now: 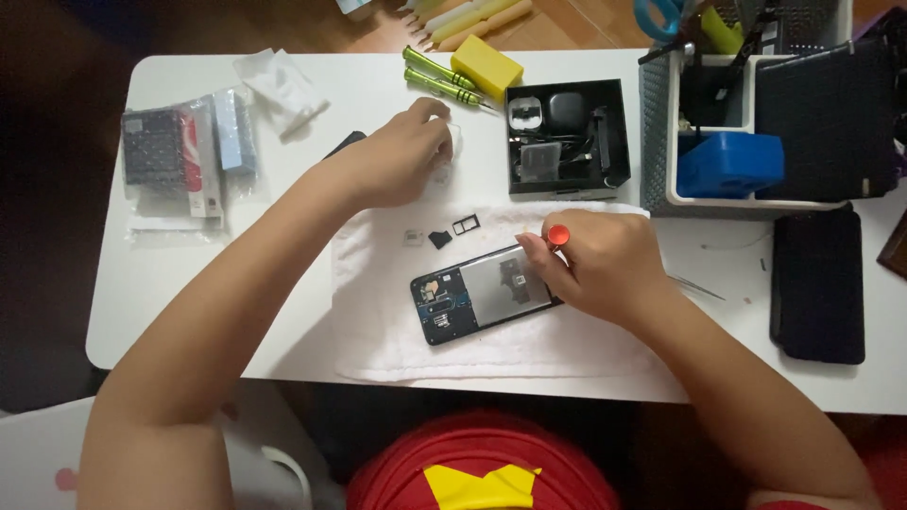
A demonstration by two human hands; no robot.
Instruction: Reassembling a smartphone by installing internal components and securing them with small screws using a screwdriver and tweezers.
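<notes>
A smooth white table [189, 312] with rounded corners stands on a wood floor. A soft white cloth [378, 331], rectangular and slightly rumpled, lies at table centre.

On the cloth rests an opened phone [477, 293], back cover off, tilted with its right end higher. Its interior shows a dark blue frame, small metal parts at the left end and a flat grey panel in the middle.

The right hand [600, 264] is at 3 o'clock from the phone, fingers closed around a screwdriver [557, 236] with a round red cap. The shaft is hidden by the fingers; the tip appears to meet the phone's right end.

The left hand [402, 156] is at 11 o'clock from the phone, off the cloth, fingers curled and pinched on a thin clear plastic piece [452, 151]. The hands are well apart.

At 12 o'clock from the phone lie three small parts: a pale square chip [413, 237], a dark chip [439, 239] and a thin metal tray [466, 224].

Farther back: two green-handled screwdrivers [439, 77], a yellow block [487, 66] and an open black box [565, 137] of accessories. At 2 o'clock stands a grey mesh organiser [654, 132] holding a blue block [729, 162]. At 9 o'clock lie clear plastic packets [179, 156].
</notes>
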